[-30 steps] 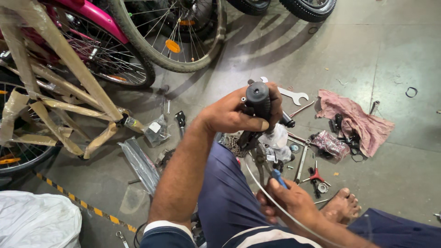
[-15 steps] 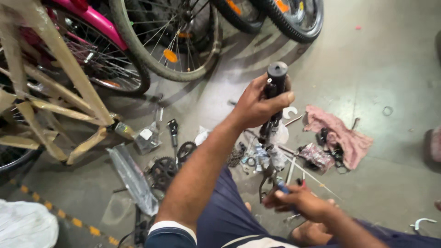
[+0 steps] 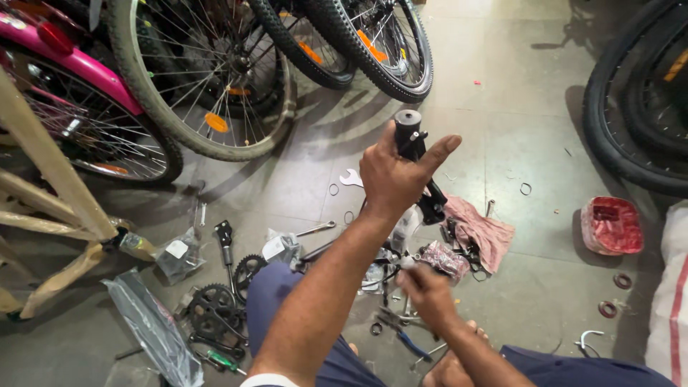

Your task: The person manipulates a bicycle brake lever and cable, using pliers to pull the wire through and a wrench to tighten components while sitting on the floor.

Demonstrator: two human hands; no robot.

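Several bicycle wheels (image 3: 208, 86) fill the top of the view, more of them than half a second ago, as the head camera has tipped up and back across the grey floor (image 3: 516, 107). Two black tyres (image 3: 631, 115) now show at the right edge, where none appeared before. At far left stands a paper-wrapped frame (image 3: 43, 179) beside a pink bicycle (image 3: 79, 61).

Raised above the floor clutter, the left hand (image 3: 394, 179) is clamped around a black handlebar stem (image 3: 414, 154), thumb stretched up along its right side. Earlier the stem tilted toward the upper right of the picture; now it stands closer to upright and sits nearer the middle, its round top end facing the wheels.

Lower down, the right hand (image 3: 426, 287) is pinched shut over a small silvery part (image 3: 407, 263), too small to identify, just above the scattered tools. Before, it hovered lower in the frame, holding something with a blue tip.

On the floor, a pink rag (image 3: 480, 229) lies right of the stem, and a red plastic tub (image 3: 611, 226), new to the view, sits well apart from it. A chainring with crank (image 3: 213, 304) lies left of the person's blue-trousered knee (image 3: 279, 287), near a clear plastic sleeve (image 3: 154, 330). A silver spanner (image 3: 351, 178) lies just left of the raised hand, and loose washers (image 3: 608, 309) dot the right side.
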